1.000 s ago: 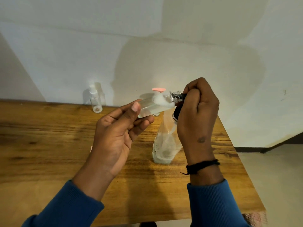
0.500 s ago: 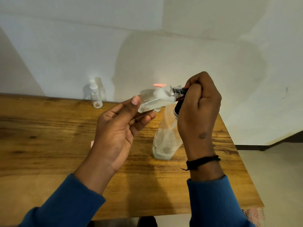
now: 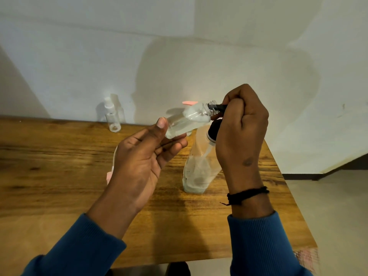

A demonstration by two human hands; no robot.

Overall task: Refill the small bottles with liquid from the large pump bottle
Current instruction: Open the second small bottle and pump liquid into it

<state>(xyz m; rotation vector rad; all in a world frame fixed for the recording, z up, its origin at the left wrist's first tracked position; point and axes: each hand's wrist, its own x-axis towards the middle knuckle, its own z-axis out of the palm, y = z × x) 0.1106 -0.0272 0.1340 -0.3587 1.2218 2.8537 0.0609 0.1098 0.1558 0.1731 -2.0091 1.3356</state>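
Above the middle of the wooden table (image 3: 59, 156), I saw the small clear bottle (image 3: 185, 121) held almost on its side, its open threaded neck pointing right. My view showed the left hand (image 3: 143, 156) cradling its base, thumb laid along the near side and curled fingers underneath, so it gripped the bottle. At the neck, the black spout (image 3: 218, 106) of the large pump bottle (image 3: 199, 168) reached into the opening. I saw the right hand (image 3: 242, 132) closed in a fist over the black pump head, fingers pressed together and curled round it. That large bottle stood on the table directly below, leaning a little, with a low level of pale liquid in its base.

Farther out, 1 more small bottle (image 3: 113, 116) with a white spray cap stood upright at the back of the table, touching or just off the white wall (image 3: 199, 56). A pink piece (image 3: 189, 102) showed just behind the held bottle; I could not tell what it was. Both arms wore blue sleeves (image 3: 264, 246), and a black cord (image 3: 247, 194) circled the right wrist.
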